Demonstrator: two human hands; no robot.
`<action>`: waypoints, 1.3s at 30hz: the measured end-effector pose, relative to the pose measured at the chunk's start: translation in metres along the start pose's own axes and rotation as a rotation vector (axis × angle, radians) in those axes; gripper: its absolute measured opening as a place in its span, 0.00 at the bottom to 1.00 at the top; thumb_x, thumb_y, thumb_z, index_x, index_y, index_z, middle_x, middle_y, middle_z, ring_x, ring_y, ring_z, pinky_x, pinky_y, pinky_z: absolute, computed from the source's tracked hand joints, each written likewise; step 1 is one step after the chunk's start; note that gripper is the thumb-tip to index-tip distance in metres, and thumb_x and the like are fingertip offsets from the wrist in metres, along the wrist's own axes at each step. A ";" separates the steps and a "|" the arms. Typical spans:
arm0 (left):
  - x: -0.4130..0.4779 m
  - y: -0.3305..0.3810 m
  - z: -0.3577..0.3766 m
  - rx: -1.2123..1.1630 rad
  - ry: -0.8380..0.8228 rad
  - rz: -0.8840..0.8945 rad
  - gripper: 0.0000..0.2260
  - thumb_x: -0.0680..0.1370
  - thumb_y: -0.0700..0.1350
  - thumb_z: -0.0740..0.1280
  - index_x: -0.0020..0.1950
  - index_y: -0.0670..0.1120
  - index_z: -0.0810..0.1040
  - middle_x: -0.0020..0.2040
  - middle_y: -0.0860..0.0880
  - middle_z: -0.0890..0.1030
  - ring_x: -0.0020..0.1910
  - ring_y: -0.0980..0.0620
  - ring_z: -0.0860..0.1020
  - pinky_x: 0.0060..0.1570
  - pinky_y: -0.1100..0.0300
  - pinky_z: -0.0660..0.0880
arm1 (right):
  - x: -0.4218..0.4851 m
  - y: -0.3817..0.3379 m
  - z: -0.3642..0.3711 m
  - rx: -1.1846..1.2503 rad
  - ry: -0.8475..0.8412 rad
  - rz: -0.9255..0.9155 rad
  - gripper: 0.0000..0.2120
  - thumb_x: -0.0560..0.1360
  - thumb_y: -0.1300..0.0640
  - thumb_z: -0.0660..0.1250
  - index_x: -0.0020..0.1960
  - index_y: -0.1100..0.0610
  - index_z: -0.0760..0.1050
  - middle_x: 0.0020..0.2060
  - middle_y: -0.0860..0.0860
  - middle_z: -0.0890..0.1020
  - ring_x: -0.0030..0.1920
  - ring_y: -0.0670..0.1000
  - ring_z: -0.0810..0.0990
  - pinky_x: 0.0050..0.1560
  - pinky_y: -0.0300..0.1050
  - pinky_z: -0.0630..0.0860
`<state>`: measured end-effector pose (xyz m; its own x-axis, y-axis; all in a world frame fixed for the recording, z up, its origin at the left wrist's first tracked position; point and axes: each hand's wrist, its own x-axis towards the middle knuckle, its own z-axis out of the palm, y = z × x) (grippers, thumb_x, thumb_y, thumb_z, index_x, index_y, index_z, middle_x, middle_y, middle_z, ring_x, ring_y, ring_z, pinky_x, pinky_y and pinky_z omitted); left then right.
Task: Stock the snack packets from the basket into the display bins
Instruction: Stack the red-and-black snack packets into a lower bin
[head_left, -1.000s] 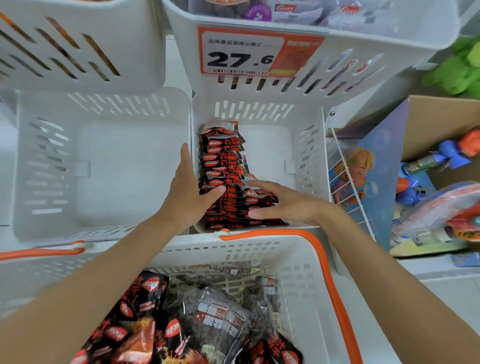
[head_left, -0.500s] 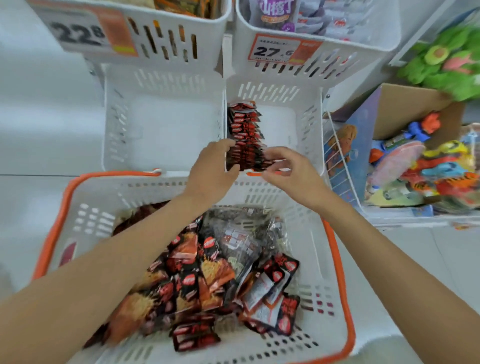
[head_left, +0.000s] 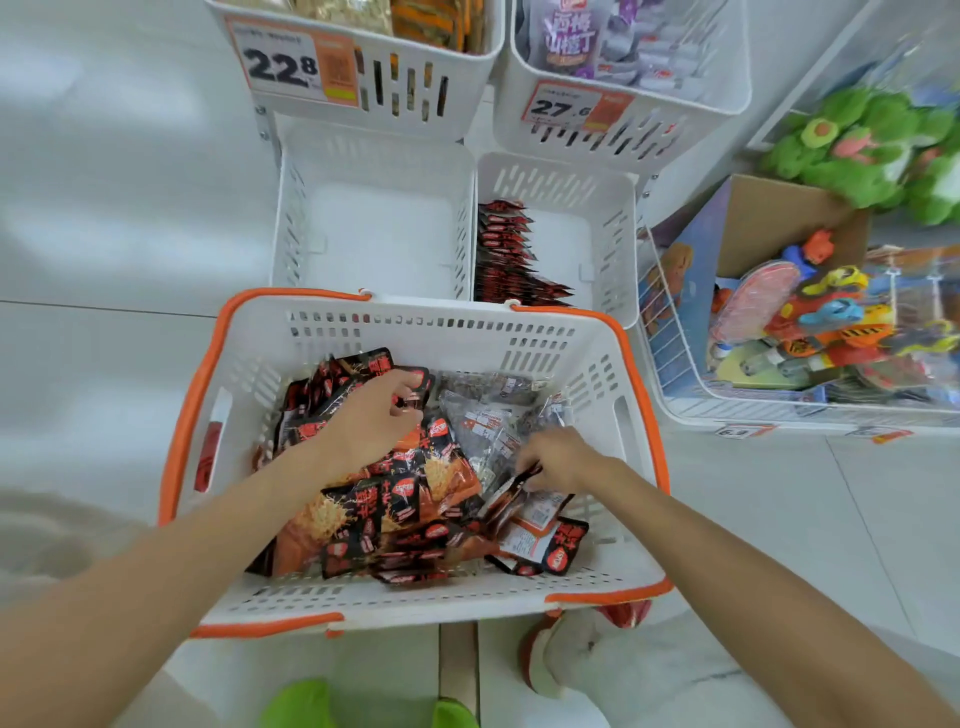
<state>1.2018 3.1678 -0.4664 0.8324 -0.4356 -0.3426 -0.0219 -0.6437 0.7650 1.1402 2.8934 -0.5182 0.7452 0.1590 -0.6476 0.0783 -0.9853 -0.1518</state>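
Observation:
A white basket with an orange rim (head_left: 597, 364) stands on the floor, holding a heap of red-and-black snack packets (head_left: 410, 499) and some clear grey ones (head_left: 488, 415). My left hand (head_left: 374, 421) is down in the basket, its fingers curled around a red-and-black packet at the heap's far left. My right hand (head_left: 556, 460) pinches the edge of another red-and-black packet near the middle. Beyond the basket, the lower right display bin (head_left: 608, 234) holds a row of the same packets (head_left: 506, 254) along its left wall. The lower left bin (head_left: 374, 228) holds nothing.
Two upper bins carry price tags, 22.8 (head_left: 291, 65) and 27.6 (head_left: 571, 106), and hold other snacks. A wire bin of toys (head_left: 810, 322) and a cardboard box stand at the right, green plush toys (head_left: 872, 150) behind. A shoe (head_left: 566, 660) and green slippers show below the basket.
Both hands have left the row of packets in the lower right bin and come down into the basket, where each now takes hold of a packet. The view has pulled back.

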 end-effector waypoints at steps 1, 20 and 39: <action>-0.001 -0.002 0.002 -0.008 -0.020 -0.005 0.18 0.81 0.44 0.65 0.71 0.49 0.69 0.64 0.49 0.74 0.50 0.53 0.76 0.49 0.61 0.70 | 0.001 -0.003 -0.002 0.021 0.022 -0.020 0.12 0.76 0.50 0.72 0.57 0.52 0.81 0.54 0.47 0.81 0.60 0.54 0.76 0.56 0.47 0.70; 0.009 0.041 -0.010 -0.858 -0.132 -0.218 0.20 0.74 0.39 0.73 0.64 0.48 0.75 0.58 0.47 0.83 0.54 0.48 0.82 0.48 0.46 0.82 | -0.032 -0.055 -0.121 0.975 0.520 0.002 0.47 0.70 0.37 0.72 0.79 0.46 0.49 0.75 0.47 0.61 0.71 0.50 0.66 0.70 0.51 0.67; 0.033 0.081 -0.040 -1.159 -0.116 -0.070 0.16 0.83 0.48 0.57 0.69 0.45 0.73 0.62 0.42 0.81 0.58 0.43 0.80 0.56 0.47 0.76 | -0.032 -0.026 -0.133 1.255 0.587 -0.229 0.05 0.76 0.59 0.70 0.50 0.51 0.80 0.48 0.44 0.84 0.52 0.47 0.82 0.52 0.49 0.78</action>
<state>1.2492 3.1266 -0.3944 0.7547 -0.5153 -0.4061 0.5909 0.2649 0.7620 1.2026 2.9053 -0.3949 0.9854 -0.0500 -0.1629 -0.1694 -0.1800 -0.9690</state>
